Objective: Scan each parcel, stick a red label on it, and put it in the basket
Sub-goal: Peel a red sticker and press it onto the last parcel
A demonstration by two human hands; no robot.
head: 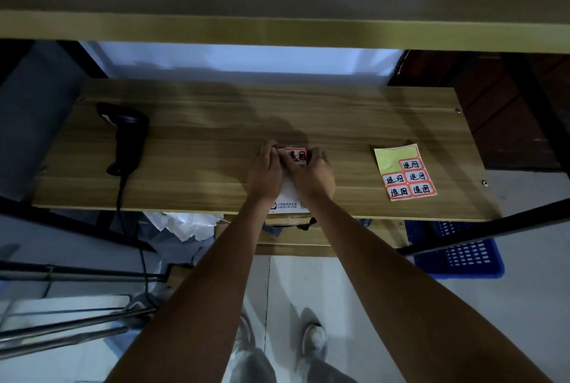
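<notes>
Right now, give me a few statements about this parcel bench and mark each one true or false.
1. Both hands, left hand and right hand, are on the parcel. True.
2. The scanner is in the right hand. False: it lies on the shelf, left of the hands.
3. A red label is at the fingertips on the parcel. True.
4. The label sheet is full. False: five labels remain and the upper part is bare.
5. The blue basket sits on the shelf. False: it is below, to the right.

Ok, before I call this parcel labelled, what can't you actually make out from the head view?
- Parcel: mostly under both hands; small print unreadable.
- Red label: edges hidden by left hand and right hand; whether it lies flat is unclear.
- Blue basket: partly behind the shelf; contents unseen.
- Scanner: dark, details lost.
</notes>
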